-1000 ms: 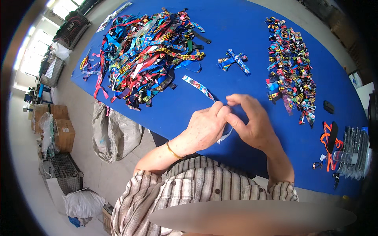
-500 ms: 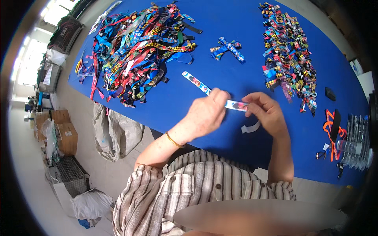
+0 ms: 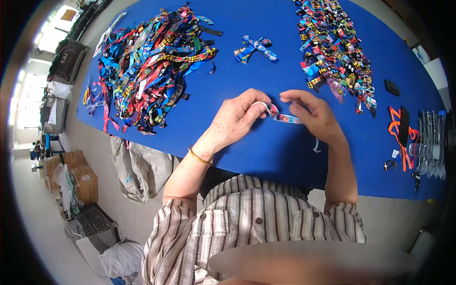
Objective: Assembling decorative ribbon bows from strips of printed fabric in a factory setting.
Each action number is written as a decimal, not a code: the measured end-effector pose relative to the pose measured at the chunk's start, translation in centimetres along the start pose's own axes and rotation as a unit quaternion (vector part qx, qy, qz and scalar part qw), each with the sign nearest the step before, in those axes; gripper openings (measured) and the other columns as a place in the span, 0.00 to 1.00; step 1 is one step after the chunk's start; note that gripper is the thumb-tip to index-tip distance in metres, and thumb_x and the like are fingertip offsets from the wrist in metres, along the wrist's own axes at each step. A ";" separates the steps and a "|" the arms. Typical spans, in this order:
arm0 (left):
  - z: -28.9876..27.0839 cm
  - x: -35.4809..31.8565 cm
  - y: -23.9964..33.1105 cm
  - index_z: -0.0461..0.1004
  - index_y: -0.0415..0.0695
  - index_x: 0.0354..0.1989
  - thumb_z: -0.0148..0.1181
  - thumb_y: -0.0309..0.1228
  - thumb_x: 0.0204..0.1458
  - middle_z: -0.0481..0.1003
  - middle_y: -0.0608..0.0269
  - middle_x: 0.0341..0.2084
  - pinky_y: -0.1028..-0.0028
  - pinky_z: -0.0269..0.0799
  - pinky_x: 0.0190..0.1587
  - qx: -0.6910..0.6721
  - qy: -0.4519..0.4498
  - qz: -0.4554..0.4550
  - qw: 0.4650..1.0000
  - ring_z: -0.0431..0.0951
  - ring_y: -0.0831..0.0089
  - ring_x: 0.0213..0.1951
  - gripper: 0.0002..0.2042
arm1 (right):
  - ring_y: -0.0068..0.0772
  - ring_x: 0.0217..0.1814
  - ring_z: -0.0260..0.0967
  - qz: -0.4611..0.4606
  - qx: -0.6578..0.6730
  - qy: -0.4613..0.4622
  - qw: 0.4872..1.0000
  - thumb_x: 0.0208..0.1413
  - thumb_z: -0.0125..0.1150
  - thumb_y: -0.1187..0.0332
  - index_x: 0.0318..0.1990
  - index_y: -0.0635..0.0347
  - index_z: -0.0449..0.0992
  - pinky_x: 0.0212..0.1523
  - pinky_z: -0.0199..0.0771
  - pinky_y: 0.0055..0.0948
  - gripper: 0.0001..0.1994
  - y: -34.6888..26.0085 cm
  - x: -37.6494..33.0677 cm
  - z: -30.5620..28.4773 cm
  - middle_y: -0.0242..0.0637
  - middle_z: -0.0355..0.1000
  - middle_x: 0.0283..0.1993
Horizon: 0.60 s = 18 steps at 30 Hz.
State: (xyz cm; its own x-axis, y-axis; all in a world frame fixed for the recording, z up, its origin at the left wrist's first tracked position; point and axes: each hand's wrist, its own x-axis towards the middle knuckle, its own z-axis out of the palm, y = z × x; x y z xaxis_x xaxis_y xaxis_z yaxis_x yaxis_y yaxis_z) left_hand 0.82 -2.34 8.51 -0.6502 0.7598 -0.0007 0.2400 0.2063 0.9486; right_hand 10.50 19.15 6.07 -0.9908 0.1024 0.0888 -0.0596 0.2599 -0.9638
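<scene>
A narrow printed ribbon (image 3: 288,118), white with coloured pictures, is stretched between my two hands above the blue table. My left hand (image 3: 240,114) pinches one part between thumb and fingers, and the ribbon curls into a small loop at its fingertips. My right hand (image 3: 317,116) is curved around the other part, which runs into the palm. Its thumb and forefinger stand apart, and the lower fingers are mostly hidden. A loose white end hangs below the right hand. Beyond the hands, a few folded blue printed ribbons (image 3: 256,49) lie crossed on the table.
A big tangled heap of ribbons (image 3: 156,71) covers the table's left. Long rows of bundled ribbons (image 3: 335,52) lie at the far right. Nearer on the right are a black case (image 3: 392,87), an orange strap (image 3: 395,126) and clear plastic packets (image 3: 430,142). The blue table's (image 3: 228,159) near edge is before me.
The ribbon's far end, which stuck out past my left hand, is now curled at its fingertips. My right thumb and forefinger have spread from their pinch. The whole view has shifted slightly.
</scene>
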 end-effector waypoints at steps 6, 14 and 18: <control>1.3 1.0 -1.3 0.69 0.38 0.44 0.52 0.29 0.63 0.78 0.64 0.31 0.80 0.72 0.38 -0.113 -0.031 -0.008 0.993 0.76 0.81 0.33 0.07 | 0.16 0.39 0.67 -0.005 0.050 -0.090 0.995 0.57 0.60 0.70 0.42 0.60 0.79 0.43 0.67 0.21 0.08 0.5 -0.2 0.2 0.26 0.75 0.36; 1.7 1.7 -2.2 0.71 0.37 0.44 0.54 0.28 0.62 0.78 0.63 0.32 0.78 0.74 0.37 -0.193 -0.022 -0.048 0.980 0.77 0.80 0.34 0.08 | 0.13 0.32 0.65 0.024 0.026 -0.085 0.996 0.55 0.63 0.71 0.40 0.59 0.78 0.36 0.65 0.17 0.06 0.8 -0.1 0.1 0.24 0.74 0.32; 1.7 2.4 -2.7 0.73 0.34 0.46 0.55 0.27 0.61 0.79 0.61 0.32 0.78 0.75 0.38 -0.202 -0.004 -0.039 0.979 0.78 0.79 0.33 0.10 | 0.12 0.30 0.68 0.052 0.208 -0.040 0.976 0.57 0.64 0.68 0.39 0.61 0.77 0.33 0.68 0.15 0.07 0.7 0.0 0.8 0.26 0.74 0.32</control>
State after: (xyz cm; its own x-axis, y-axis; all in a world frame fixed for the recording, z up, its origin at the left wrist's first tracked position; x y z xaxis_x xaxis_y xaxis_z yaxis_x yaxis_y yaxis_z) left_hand -0.15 -0.05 5.45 -0.6492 0.7565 -0.0784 -0.1154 0.0039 0.9933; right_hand 10.34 18.55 5.19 -0.9994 0.0285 -0.0178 0.0130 -0.1622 -0.9867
